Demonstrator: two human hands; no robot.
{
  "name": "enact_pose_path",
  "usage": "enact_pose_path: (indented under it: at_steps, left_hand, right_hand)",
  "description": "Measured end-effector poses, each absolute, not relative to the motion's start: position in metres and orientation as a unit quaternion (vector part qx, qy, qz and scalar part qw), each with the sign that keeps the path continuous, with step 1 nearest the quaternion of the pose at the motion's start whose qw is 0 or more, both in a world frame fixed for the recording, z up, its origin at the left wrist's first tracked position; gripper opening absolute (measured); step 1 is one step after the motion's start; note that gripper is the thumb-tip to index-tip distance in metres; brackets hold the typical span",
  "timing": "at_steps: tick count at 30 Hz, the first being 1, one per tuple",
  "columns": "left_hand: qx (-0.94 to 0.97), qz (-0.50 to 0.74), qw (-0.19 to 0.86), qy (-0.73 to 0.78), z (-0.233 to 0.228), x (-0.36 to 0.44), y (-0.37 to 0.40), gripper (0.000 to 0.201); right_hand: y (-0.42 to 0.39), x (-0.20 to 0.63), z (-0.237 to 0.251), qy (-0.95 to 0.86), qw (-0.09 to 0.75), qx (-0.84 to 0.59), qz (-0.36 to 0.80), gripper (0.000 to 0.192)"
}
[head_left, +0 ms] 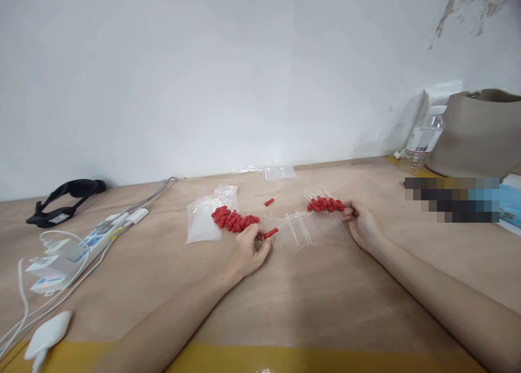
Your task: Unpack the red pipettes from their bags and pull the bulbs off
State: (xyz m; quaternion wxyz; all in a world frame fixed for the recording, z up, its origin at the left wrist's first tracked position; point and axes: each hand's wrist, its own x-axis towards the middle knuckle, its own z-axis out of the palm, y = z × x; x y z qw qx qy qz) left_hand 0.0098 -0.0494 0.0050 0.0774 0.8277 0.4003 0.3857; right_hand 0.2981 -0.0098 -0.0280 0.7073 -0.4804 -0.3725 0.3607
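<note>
My left hand (250, 248) is closed in a pinch at the red end of a small dropper (271, 233), whose thin clear tube points up to the right. Behind those fingers lies a heap of loose red rubber bulbs (230, 219). A row of thin clear tubes (305, 232) spreads between my two hands. At its right end my right hand (360, 223) has its fingers closed together, beside a pile of red-bulbed droppers (325, 203); what its fingertips hold is too small to make out. One lone dropper (269, 202) lies farther back.
Clear zip bags (205, 221) lie left of the bulbs, and a small bag (280, 172) lies by the wall. On the left are a power strip (93, 242) with cables and a black strap (61, 204). A bottle (426, 134) and a beige bin (476, 134) stand at right.
</note>
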Motion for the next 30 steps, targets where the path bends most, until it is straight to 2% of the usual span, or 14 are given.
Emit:
enact_pose_path:
  at_steps: [5,7,11,14,18,22,30]
  left_hand:
    - [0.851,0.375,0.046,0.364,0.000,0.013,-0.048,0.003]
    - [0.860,0.366,0.030,0.354,-0.001,0.015,-0.049,0.003]
    - [0.868,0.358,0.008,0.345,-0.002,0.019,-0.052,0.005]
    - [0.874,0.357,0.005,0.329,-0.001,0.025,-0.055,0.009]
    - [0.907,0.322,-0.028,0.272,0.001,0.030,-0.060,0.014]
    - [0.930,0.262,-0.082,0.245,0.004,0.028,-0.064,0.018]
    - [0.942,0.232,-0.106,0.217,0.012,0.025,-0.068,0.020]
  right_hand:
    - [-0.027,0.288,-0.010,-0.473,0.667,-0.499,0.287,0.027]
    - [-0.038,0.280,-0.002,-0.605,0.597,-0.490,0.194,0.025]
    - [-0.060,0.257,0.004,-0.814,0.388,-0.433,-0.004,0.025]
    - [-0.070,0.241,0.000,-0.853,0.321,-0.407,-0.061,0.023]
    - [-0.076,0.230,-0.003,-0.872,0.296,-0.388,-0.047,0.028]
    - [-0.079,0.230,-0.006,-0.883,0.319,-0.343,-0.037,0.027]
    - [-0.084,0.233,-0.005,-0.888,0.329,-0.294,-0.127,0.022]
